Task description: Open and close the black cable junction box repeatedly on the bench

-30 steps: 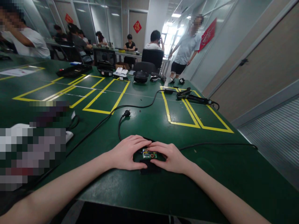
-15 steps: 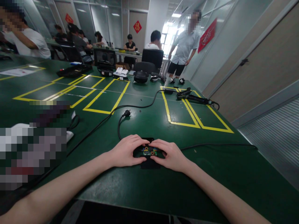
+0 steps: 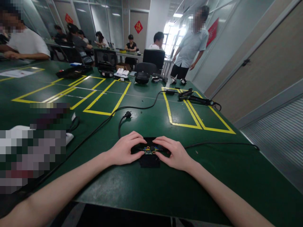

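Note:
Between my hands lies a small circuit board point(image 3: 149, 151) with copper-coloured coils and green, blue and yellow parts. It sits over a black open casing point(image 3: 150, 163) that shows behind and in front of it. My left hand point(image 3: 125, 148) curls around the board's left side, thumb at the near edge and fingers at the far edge. From the right, my right hand point(image 3: 176, 153) grips it the same way. A black cable with a plug point(image 3: 128, 114) emerges from behind my left hand, and another black cable point(image 3: 220, 143) runs off to the right.
Yellow tape rectangles point(image 3: 113, 114) mark the green table point(image 3: 106, 189). A black tool-like device point(image 3: 196, 99) with a cord lies far right. A black tray point(image 3: 73, 72) and several small devices stand along the back. A person point(image 3: 189, 47) stands beyond; others sit.
My fingers have spread slightly outward along the board, uncovering more of the black casing. The board looks flatter. The seated person at left has lowered an arm, and the standing person has come closer.

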`<state>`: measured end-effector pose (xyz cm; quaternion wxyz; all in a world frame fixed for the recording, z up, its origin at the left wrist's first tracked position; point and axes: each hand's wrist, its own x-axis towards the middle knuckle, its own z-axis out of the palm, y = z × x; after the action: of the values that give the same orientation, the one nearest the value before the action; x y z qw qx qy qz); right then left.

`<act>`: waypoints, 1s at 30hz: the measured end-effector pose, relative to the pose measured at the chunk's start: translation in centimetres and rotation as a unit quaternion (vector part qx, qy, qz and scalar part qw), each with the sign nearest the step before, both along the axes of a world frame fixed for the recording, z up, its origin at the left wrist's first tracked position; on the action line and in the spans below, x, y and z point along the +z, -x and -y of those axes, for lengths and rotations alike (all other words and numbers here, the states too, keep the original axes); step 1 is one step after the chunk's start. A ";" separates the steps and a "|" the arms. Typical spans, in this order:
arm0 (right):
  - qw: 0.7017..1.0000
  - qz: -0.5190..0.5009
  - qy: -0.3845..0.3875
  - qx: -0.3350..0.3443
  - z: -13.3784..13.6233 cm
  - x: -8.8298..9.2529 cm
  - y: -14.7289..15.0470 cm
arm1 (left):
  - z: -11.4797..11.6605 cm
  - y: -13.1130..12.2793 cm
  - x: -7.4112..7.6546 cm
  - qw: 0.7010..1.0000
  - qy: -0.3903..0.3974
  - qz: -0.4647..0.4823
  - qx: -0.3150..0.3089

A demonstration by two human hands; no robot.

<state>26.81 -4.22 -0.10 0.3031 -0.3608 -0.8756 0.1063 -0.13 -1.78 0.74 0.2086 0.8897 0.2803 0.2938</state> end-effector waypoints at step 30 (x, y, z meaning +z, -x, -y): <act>0.998 0.063 -0.013 -0.018 -1.3 -0.3 -1.8 | -0.5 0.6 0.0 0.998 0.038 -0.056 0.018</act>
<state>28.64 -2.88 -0.39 0.2544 -0.3786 -0.8874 0.0662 -0.77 -1.27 0.73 0.2210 0.8908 0.3188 0.2368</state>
